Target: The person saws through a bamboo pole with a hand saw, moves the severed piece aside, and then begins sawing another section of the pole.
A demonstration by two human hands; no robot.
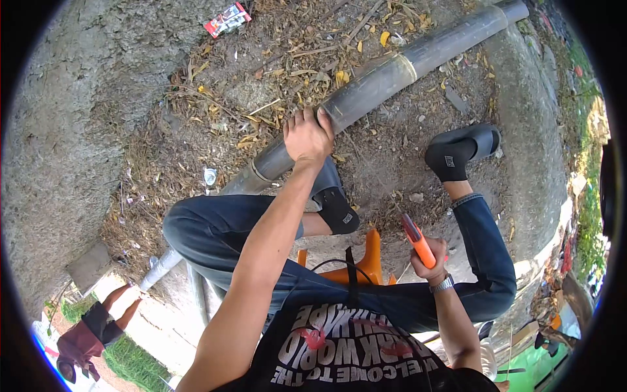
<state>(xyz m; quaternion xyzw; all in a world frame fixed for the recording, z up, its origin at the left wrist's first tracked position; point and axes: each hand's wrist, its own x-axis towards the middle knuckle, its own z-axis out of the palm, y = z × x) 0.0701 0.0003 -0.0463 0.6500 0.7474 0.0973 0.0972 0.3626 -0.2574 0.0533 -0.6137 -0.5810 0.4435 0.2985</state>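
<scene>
A long grey-brown bamboo pole (372,91) runs slantwise across the ground, from the upper right down past my bent left leg. My left hand (309,136) lies over the pole near its middle, fingers curled round the far side. Lower on the right, my right hand (430,261) is closed round the orange handle of a handsaw (418,243). The saw's blade points away from me and is strongly foreshortened. It is apart from the pole, in front of my right shin. A metal watch (442,283) circles my right wrist.
An orange plastic seat (366,264) is beneath me. Dry leaves and litter cover the dirt around the pole, with a red wrapper (227,19) at the top. My sandalled right foot (457,150) rests on the ground. Another person (91,336) stands at the lower left.
</scene>
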